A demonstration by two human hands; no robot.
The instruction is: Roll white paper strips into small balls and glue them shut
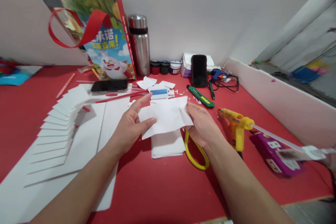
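Observation:
My left hand (131, 126) and my right hand (203, 124) hold a white paper piece (166, 115) between them, a little above the red table (162, 185). The left thumb and fingers pinch its left edge. The right fingers grip its right edge. Under the paper lies a small stack of white sheets (168, 145). Yellow-handled scissors (195, 154) lie just below my right hand, partly hidden by it.
A fan of white paper strips (56, 126) lies on large white sheets at the left. A yellow glue gun (237, 126) stands at the right by a purple box (275, 154). Behind are a phone (109, 85), a green utility knife (201, 96), a steel flask (139, 43) and a printed bag (105, 42).

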